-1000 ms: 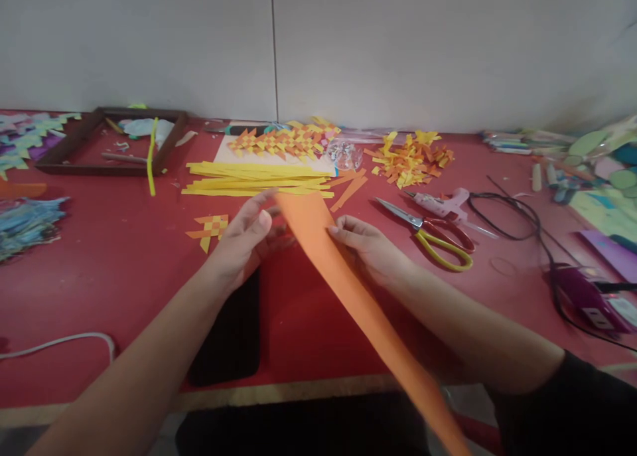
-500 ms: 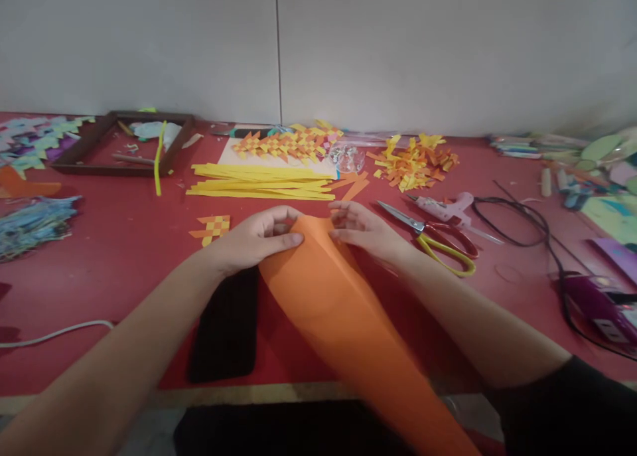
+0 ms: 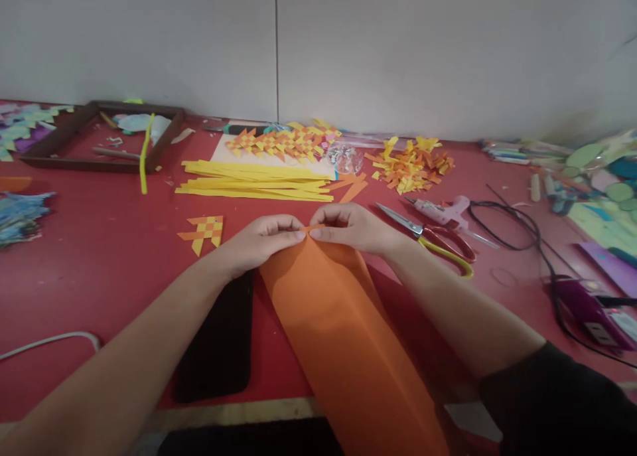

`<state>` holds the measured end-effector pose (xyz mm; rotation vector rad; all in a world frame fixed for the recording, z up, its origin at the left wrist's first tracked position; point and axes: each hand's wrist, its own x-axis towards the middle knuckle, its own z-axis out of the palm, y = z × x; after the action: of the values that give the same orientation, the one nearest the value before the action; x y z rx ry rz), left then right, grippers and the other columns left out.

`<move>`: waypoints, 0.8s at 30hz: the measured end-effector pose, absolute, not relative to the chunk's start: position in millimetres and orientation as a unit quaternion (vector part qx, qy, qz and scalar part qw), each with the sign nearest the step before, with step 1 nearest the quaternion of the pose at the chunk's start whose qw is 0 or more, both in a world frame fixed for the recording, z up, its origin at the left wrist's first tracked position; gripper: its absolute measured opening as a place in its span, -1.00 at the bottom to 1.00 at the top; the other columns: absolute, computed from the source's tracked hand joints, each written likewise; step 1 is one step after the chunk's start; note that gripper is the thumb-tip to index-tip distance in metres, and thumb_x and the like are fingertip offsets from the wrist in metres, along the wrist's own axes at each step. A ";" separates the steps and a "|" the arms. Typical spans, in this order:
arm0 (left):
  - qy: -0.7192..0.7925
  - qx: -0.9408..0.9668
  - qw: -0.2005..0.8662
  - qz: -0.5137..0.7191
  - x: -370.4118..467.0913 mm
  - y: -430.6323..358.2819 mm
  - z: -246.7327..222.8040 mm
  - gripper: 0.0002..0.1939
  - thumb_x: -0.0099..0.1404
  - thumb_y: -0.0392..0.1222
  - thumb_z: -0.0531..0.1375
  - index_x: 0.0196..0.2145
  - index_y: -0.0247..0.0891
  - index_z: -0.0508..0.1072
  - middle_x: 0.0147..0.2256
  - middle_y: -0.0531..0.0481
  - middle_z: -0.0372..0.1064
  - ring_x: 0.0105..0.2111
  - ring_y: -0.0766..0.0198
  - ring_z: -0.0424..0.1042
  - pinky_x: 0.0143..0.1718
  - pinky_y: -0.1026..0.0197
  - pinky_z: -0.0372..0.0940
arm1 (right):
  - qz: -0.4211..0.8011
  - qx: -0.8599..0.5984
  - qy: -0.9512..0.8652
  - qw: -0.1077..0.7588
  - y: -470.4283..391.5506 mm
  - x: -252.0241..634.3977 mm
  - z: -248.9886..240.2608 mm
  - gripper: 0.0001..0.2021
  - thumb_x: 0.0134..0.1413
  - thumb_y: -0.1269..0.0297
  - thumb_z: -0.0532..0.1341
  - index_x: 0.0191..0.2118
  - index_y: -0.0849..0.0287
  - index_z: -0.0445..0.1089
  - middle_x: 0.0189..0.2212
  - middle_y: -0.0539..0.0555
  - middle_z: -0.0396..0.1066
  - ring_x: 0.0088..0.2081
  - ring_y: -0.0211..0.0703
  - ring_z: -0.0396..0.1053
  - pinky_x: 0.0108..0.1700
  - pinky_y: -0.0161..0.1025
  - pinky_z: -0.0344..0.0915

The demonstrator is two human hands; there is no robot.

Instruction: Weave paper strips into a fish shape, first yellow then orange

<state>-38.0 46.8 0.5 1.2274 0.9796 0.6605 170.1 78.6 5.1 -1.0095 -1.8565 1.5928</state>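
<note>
A long orange sheet of paper (image 3: 343,323) hangs from both hands down over the table's front edge, bent lengthwise. My left hand (image 3: 271,240) pinches its top edge between thumb and fingers. Close beside it, almost touching, my right hand (image 3: 346,227) grips the same edge. A woven orange and yellow paper fish (image 3: 204,231) lies left of my left hand. Under my left wrist is a black phone (image 3: 219,343). Scissors (image 3: 423,233) with red and yellow handles lie to the right of my right hand.
Behind the hands are yellow paper strips (image 3: 253,180), a row of woven fish (image 3: 283,143) and a pile of paper scraps (image 3: 411,164). A pink glue gun (image 3: 442,210) with a black cable (image 3: 540,233) lies right. A brown frame (image 3: 79,166) is back left.
My hands have come together at the paper's top edge, my right hand moving left. The sheet has shifted and now hangs broader and straighter. The view has shifted slightly.
</note>
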 end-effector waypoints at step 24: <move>0.412 0.568 0.625 0.341 -36.5 37.2 2.4 -0.81 0.20 -0.06 0.25 -0.43 -0.24 0.45 -0.50 0.11 0.31 -0.51 0.36 0.24 -0.47 0.34 0.13 | 0.514 -0.397 -0.694 0.313 59.0 163.1 10.9 -0.77 -0.07 0.10 0.35 -0.41 0.18 0.50 -0.49 0.00 0.41 -0.45 -0.25 0.26 -0.37 -0.28 0.18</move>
<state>-36.5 37.2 2.4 1.3041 0.9459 0.7835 163.1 59.0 10.9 -1.0466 -1.8296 1.3551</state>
